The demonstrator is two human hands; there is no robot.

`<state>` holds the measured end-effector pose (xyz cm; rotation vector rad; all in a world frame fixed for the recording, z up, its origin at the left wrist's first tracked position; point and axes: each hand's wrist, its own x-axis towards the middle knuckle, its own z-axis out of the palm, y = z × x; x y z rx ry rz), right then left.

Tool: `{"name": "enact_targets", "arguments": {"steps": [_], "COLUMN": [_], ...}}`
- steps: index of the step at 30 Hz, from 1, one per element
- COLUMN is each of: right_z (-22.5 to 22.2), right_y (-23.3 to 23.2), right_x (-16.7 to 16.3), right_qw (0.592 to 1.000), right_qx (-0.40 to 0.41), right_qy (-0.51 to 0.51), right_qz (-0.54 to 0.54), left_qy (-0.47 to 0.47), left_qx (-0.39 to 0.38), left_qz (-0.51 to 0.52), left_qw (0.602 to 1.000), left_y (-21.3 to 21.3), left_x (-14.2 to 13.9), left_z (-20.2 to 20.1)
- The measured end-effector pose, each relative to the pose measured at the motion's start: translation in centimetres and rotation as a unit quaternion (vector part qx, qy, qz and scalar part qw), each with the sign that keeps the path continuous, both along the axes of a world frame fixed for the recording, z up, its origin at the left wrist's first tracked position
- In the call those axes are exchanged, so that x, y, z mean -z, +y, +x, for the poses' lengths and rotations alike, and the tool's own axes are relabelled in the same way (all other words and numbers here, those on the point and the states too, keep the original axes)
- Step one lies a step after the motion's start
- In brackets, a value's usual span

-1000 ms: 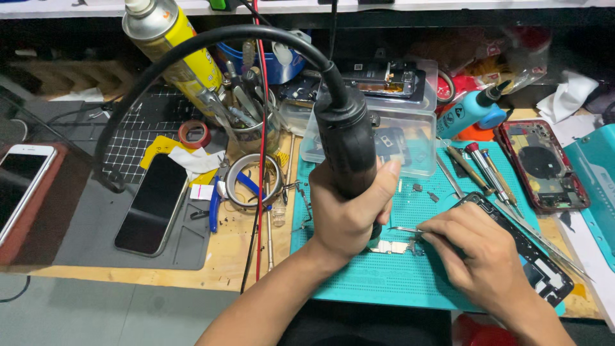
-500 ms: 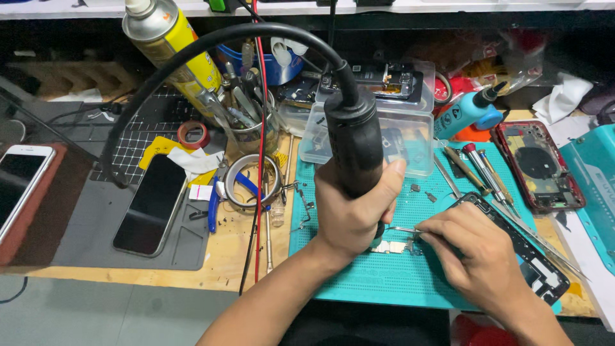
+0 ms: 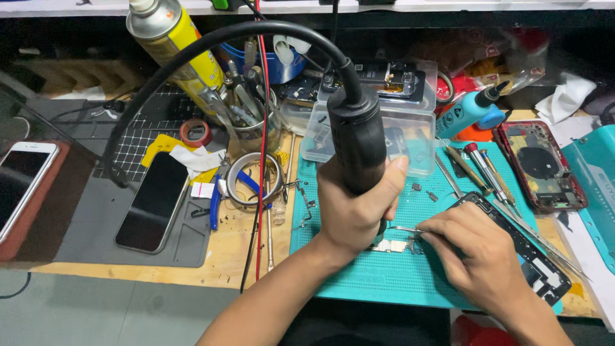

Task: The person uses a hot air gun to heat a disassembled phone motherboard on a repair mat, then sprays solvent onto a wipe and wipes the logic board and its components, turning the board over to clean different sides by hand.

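Left hand [image 3: 355, 211] fisted round hot-air handle [image 3: 355, 138], nozzle down. Small board [image 3: 392, 246] just below left fingers. Right hand [image 3: 477, 253] pinching tweezers [image 3: 405, 229], tips pointing left onto board.

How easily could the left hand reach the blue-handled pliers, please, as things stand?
Probably not readily: the left hand is wrapped around the black hot-air handle, and red wires hang between it and the pliers.

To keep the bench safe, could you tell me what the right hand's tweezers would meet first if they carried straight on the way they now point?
The right hand aims its tweezers leftward. First in line is probably the small metal board beneath the black handpiece, then the left hand; depth is unclear.
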<state>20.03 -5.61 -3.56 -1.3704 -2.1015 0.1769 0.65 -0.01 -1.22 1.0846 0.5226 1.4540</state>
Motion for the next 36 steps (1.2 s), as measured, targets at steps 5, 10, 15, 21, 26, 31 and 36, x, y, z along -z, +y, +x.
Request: {"name": "enact_targets", "arguments": {"steps": [5,10,15,21,26,31,36], "right_z": [0.14,0.11,0.1,0.06,0.04,0.18,0.04], "right_y": [-0.02,-0.09,-0.08,-0.01,-0.04,0.0,0.0], "right_x": [0.03,0.04,0.07,0.08,0.12,0.12,0.14], "right_qw": [1.0,1.0,1.0,1.0,1.0,1.0,1.0], "right_qx": [0.005,-0.003,0.011,0.007,0.013,0.002,0.007], "right_qy": [-0.001,0.001,-0.004,-0.006,0.006,-0.002,-0.002], "right_qz": [0.0,0.014,0.003,0.0,-0.003,0.003,-0.005], "left_qy": [0.022,0.023,0.016,0.026,0.03,0.047,0.038], "left_qx": [-0.002,-0.002,0.002,-0.006,-0.001,-0.003,-0.01], "left_qz": [0.006,0.008,0.003,0.007,0.02,0.018,0.006], "left_qw": [1.0,1.0,1.0,1.0,0.999,0.999,0.999], "left_y": [-0.25,-0.2,-0.13,-0.2,-0.12,-0.47,-0.24], "left_x": [-0.05,-0.1,-0.1,-0.07,-0.03,0.02,0.04], "left_z": [0.02,0.16,0.07,0.18,-0.15,-0.38,-0.4]}}
